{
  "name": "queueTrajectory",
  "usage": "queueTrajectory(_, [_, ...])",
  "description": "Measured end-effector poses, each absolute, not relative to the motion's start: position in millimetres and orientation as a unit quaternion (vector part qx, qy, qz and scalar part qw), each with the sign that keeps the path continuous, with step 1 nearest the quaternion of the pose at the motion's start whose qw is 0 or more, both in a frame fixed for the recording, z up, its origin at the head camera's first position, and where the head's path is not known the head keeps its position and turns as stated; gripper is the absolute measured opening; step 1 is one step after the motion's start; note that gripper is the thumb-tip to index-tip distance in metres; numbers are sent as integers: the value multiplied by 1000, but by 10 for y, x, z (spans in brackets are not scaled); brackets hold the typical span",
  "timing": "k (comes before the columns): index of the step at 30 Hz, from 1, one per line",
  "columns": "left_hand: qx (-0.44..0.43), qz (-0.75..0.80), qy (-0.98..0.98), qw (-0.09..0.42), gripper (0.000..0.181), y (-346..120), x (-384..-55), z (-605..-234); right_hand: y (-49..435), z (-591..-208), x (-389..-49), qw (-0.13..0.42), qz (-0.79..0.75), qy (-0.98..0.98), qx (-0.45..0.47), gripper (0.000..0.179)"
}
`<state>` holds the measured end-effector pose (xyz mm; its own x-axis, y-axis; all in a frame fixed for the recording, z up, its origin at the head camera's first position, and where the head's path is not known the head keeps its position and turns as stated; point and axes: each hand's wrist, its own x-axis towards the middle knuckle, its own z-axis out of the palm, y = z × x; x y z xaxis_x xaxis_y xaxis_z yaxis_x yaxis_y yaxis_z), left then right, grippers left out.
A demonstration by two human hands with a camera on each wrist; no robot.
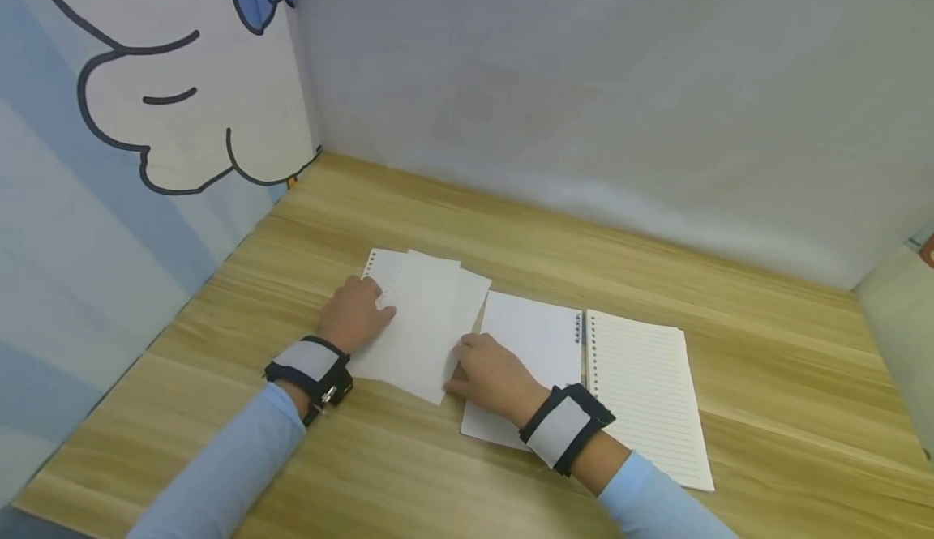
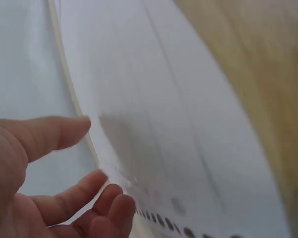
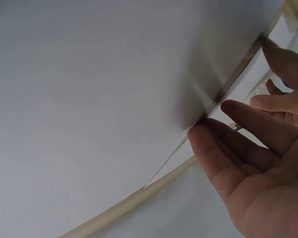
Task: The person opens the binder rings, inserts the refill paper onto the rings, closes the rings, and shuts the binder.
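The loose punched sheets (image 1: 426, 320) lie overlapped and slightly askew on the wood-grain surface (image 1: 394, 474), their holes toward the left, with a hand at either side. The left hand (image 1: 355, 312) rests at the holed edge, thumb well apart from its loosely curved fingers, pinching nothing; this probably steadies that side. The right hand (image 1: 499, 373) meets the opposite edge, its fingers spread and the thumb near the lower corner, so the two hands seem to bracket the stack, perhaps to stop it sliding or to even it up. That right hand also reaches across the plain white panel (image 1: 533, 320) of a ring-bound notebook, whose rings (image 1: 579, 328) stand beside the lined pages (image 1: 645, 393). Lying flat, these leave the holed margin exposed; whether the rings pass through it, I cannot tell.
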<state>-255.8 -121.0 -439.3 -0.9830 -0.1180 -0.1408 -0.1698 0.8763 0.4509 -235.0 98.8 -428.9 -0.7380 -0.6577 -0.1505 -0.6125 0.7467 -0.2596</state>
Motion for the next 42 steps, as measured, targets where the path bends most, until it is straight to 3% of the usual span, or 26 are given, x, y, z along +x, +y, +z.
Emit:
queueTrajectory(5, [-80,311,946,44,26,-1221,-2532,-4304,1025,-4297,-2399,132,-136,927,-323,32])
queueTrajectory(14, [-48,445,892,62,36,-1267,-2368,-3992,1178,-4256,-2566,141,-299,929,-164,47])
queueTrajectory(23, [-41,538,840,52,33,-1134,-2222,-3630,1319,-4244,-2654,259,-595,759,-47,40])
queueTrajectory(32, [-19,539,840,55,32,-1044,-2230,-3681,1593,-4123,-2608,173,-603,778,7,32])
queueTrajectory(42, [15,540,836,95,43,-805,-2283,-3854,2000,-3949,-2505,154,-587,795,9,37])
